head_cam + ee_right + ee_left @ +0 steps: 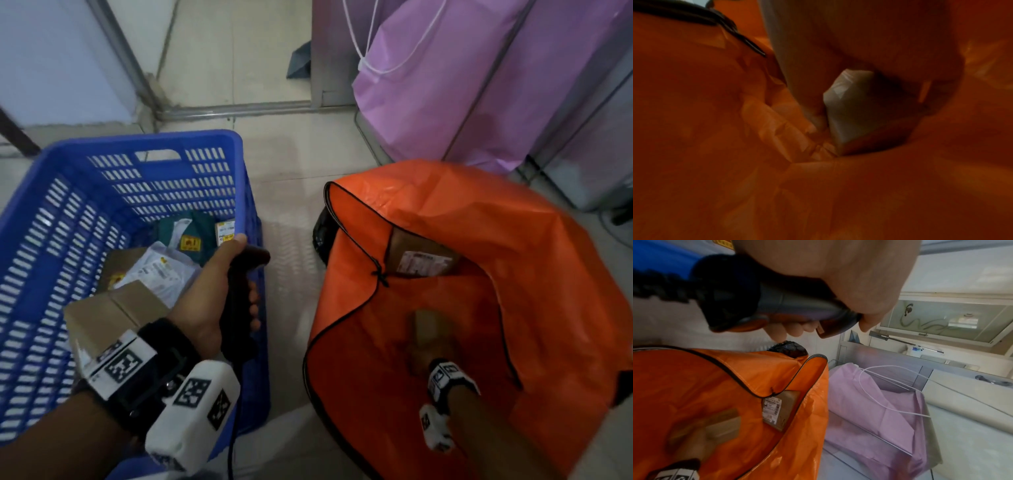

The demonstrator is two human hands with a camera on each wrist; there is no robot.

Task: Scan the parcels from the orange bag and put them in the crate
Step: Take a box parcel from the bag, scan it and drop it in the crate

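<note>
Fetching comes first: the right hand is deep inside the orange bag, fingers closed on a small pale parcel. Beside it, the left hand grips the barcode scanner over the blue crate. Next, lift the parcel out, label facing the scanner.

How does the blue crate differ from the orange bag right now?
The blue crate is rigid, slatted plastic; the orange bag is soft, crumpled sheeting. The crate holds several parcels in plain sight; the bag shows one labelled brown parcel, with the right hand reaching inside. Both stand open on the floor.
</note>
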